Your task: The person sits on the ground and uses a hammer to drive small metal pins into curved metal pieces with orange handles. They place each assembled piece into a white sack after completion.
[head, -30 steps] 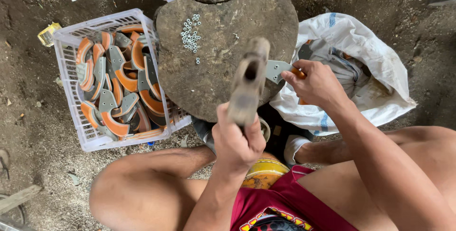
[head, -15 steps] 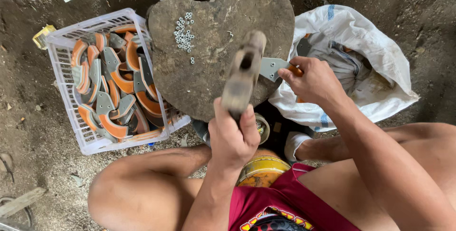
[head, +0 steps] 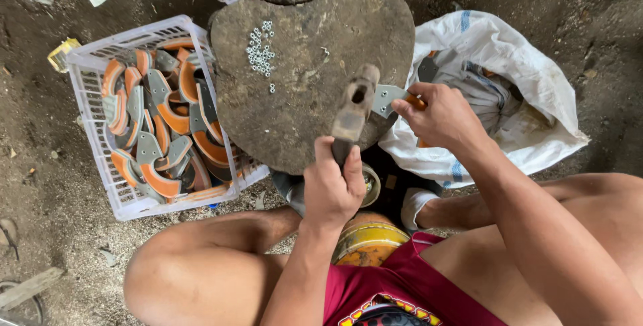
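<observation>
Here the left hand [head: 333, 188] grips a heavy hammer [head: 353, 108] by its handle above the stone slab [head: 301, 91], while the right hand's [head: 439, 115] fingers pinch a stiff, flat metal piece [head: 387, 99] at the slab's edge, best held by its outer end.

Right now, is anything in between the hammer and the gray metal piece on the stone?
Nothing visible is. The left hand holds the hammer raised over the stone slab, right beside the gray metal piece that the right hand pins at the stone's edge. The small pile of rivets lies farther up the stone, out of the way.
</observation>
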